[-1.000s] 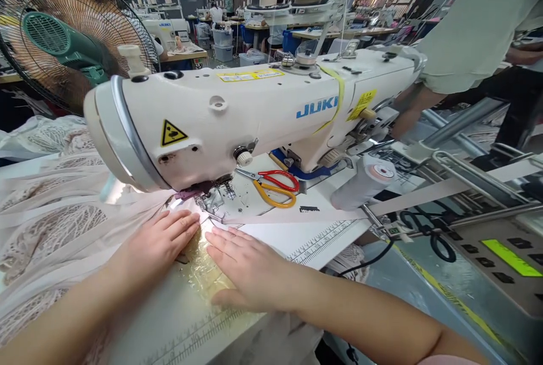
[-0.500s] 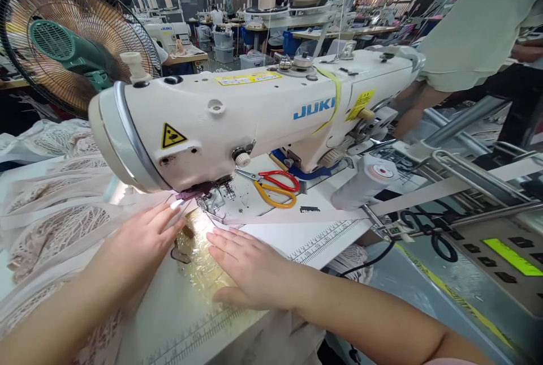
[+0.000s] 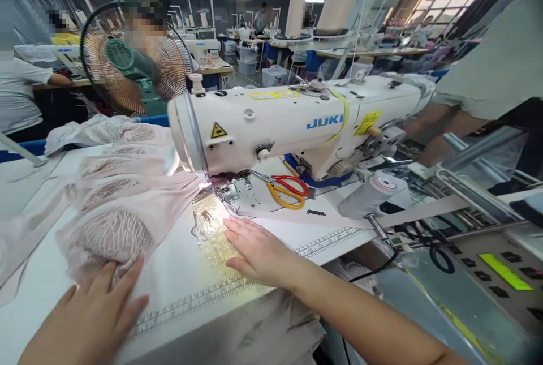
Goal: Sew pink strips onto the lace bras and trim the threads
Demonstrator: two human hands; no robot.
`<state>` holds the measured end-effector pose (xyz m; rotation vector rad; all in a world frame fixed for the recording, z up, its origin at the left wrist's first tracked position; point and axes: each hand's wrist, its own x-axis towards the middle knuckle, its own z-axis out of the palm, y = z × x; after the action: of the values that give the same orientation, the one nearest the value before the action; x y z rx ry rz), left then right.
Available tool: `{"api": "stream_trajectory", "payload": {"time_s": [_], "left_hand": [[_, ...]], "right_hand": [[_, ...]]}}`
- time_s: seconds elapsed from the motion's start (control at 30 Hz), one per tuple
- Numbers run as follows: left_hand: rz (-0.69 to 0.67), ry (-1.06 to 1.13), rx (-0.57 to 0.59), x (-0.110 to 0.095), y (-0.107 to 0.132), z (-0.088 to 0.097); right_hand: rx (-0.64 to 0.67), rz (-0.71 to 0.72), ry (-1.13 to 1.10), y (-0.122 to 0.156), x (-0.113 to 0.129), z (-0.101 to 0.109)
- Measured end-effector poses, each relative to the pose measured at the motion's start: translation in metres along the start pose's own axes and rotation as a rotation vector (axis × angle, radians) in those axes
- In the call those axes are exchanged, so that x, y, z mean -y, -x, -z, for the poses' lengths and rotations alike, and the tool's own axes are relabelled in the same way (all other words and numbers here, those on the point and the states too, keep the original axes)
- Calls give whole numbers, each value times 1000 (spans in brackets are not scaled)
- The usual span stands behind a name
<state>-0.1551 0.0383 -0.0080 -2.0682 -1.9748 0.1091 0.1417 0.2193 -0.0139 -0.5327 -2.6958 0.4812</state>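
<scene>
A white sewing machine (image 3: 271, 121) stands across the table, its lamp lit over the needle area. Pale pink fabric with lace cups (image 3: 119, 235) runs from under its needle end out to the left. My left hand (image 3: 91, 311) touches the near edge of the closest lace cup, fingers slightly bent and thumb apart. Flat beside the needle plate lies my right hand (image 3: 261, 249), fingers stretched over the edge of a shiny yellowish taped patch (image 3: 214, 235). Scissors with red and orange handles (image 3: 288, 190) rest on the machine bed beyond it.
Printed ruler scales (image 3: 195, 301) mark the table's front. To the right stand a white roll (image 3: 373, 192), a metal frame and a control box (image 3: 500, 280). A fan (image 3: 136, 65) is behind at left. A person's leg (image 3: 428, 141) shows beyond the machine; other people sit farther back.
My left hand has left the needle area and moved left and nearer to me, onto the lace cup. My right hand stays flat by the machine. The view has turned left.
</scene>
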Motion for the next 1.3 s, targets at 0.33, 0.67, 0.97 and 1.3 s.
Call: {"api": "stream_trajectory", "payload": {"time_s": [0.33, 0.67, 0.97, 1.3], "left_hand": [[229, 111, -62, 18, -23, -7], [280, 207, -72, 17, -16, -18], [299, 207, 32, 24, -20, -26], [296, 180, 30, 23, -21, -20]], "right_hand": [[532, 96, -216, 78, 48, 16], [532, -447, 46, 86, 22, -49], [515, -411, -84, 80, 9, -68], [398, -245, -124, 90, 16, -69]]}}
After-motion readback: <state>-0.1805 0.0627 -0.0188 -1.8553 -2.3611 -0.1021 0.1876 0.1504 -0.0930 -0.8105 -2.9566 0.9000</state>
